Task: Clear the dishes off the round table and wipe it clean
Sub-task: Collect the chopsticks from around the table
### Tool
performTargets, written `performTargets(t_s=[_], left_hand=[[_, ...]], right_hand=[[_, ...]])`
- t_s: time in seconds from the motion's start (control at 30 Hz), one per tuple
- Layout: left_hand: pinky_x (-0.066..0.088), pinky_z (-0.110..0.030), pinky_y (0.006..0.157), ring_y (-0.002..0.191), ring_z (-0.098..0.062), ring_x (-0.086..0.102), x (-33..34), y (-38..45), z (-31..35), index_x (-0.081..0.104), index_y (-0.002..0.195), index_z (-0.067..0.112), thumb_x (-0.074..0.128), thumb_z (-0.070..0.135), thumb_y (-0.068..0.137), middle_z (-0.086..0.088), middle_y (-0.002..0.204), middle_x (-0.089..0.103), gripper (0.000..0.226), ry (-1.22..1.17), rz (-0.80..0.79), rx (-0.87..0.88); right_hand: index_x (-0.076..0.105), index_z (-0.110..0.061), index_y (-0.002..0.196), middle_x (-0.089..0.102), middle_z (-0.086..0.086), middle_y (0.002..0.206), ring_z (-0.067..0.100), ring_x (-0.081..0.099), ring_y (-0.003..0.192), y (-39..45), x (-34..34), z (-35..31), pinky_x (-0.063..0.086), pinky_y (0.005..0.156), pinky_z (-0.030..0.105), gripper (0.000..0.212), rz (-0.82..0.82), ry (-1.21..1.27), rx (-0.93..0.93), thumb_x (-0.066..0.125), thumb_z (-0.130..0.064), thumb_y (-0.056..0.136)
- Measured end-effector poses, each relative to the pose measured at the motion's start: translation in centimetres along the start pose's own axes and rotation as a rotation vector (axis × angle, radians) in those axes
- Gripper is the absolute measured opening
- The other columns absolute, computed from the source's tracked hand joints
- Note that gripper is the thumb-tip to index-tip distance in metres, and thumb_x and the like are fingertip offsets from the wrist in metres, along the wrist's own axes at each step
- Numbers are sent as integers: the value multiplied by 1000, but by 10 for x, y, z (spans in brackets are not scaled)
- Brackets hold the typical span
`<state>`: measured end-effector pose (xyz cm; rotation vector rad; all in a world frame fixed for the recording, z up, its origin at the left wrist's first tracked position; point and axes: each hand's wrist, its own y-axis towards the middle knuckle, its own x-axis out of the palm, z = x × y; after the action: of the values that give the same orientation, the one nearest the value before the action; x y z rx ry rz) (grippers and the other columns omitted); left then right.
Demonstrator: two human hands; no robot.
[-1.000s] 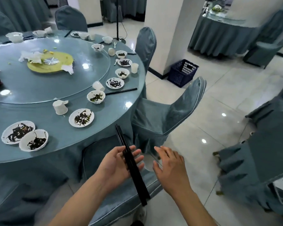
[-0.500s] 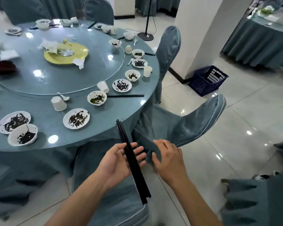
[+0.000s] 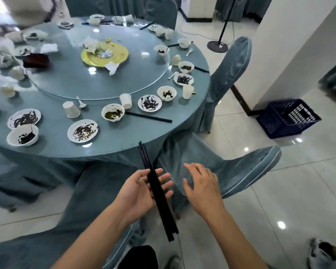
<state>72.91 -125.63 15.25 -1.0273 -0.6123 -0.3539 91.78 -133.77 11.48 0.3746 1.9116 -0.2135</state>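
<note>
Right hand (image 3: 201,188) drawn back, chopsticks (image 3: 157,189) across left hand (image 3: 142,193)

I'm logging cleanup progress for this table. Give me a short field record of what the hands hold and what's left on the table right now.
left hand: left hand holds a bundle of black chopsticks, fingers loosely curled round them
right hand: right hand open, holding nothing, beside the bundle
table: round table not yet cleared
near edge: dirty plate, dirty bowl, paper cup, loose chopstick pair
centre: yellow disc with crumpled napkins
floor: blue crate by the pillar
wiping: not started
</note>
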Motion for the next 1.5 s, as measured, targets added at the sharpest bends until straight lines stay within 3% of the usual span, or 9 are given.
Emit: performTargets(t_s=[0.43, 0.7, 1.03, 1.17, 1.33, 1.5], left_hand=[[54, -53, 94, 109, -38, 67, 30, 72, 32, 60, 130, 2, 48, 25, 98, -20, 124, 69, 42, -174, 143, 161], [51, -55, 99, 110, -38, 65, 48, 121, 71, 60, 128, 3, 46, 25, 99, -19, 118, 70, 39, -203, 186, 199], [53, -53, 93, 105, -38, 65, 63, 172, 86, 62, 121, 3, 46, 23, 97, -21, 114, 70, 35, -292, 290, 205], [50, -55, 97, 111, -40, 63, 63, 184, 83, 63, 124, 2, 49, 24, 95, -22, 117, 69, 39, -354, 350, 219], [47, -57, 101, 104, -39, 65, 56, 190, 77, 63, 124, 3, 50, 25, 93, -22, 115, 70, 40, -403, 389, 232], [52, -54, 95, 102, -38, 66, 54, 191, 78, 62, 127, 2, 49, 24, 95, -22, 114, 70, 40, -425, 381, 246]], right_hand=[[53, -26, 137, 57, -3, 129, 20, 54, 114, 153, 7, 40, 39, 101, 40, 43, -126, -28, -227, 56, -34, 95], [64, -18, 119, 64, 4, 112, 29, 60, 97, 258, 35, 41, 44, 89, 43, 29, -112, -83, -294, 61, -26, 91], [61, -18, 117, 62, 8, 111, 32, 60, 103, 373, 99, 42, 42, 89, 42, 28, -300, -172, -350, 58, -28, 92], [59, -18, 123, 59, 7, 120, 30, 57, 112, 406, 128, 42, 40, 95, 40, 32, -396, -180, -363, 59, -34, 95], [59, -19, 119, 58, 6, 117, 28, 56, 110, 420, 154, 44, 39, 94, 39, 28, -406, -218, -405, 60, -35, 95], [61, -19, 110, 63, 4, 113, 28, 59, 109, 414, 154, 47, 38, 94, 40, 23, -436, -224, -262, 61, -38, 96]])
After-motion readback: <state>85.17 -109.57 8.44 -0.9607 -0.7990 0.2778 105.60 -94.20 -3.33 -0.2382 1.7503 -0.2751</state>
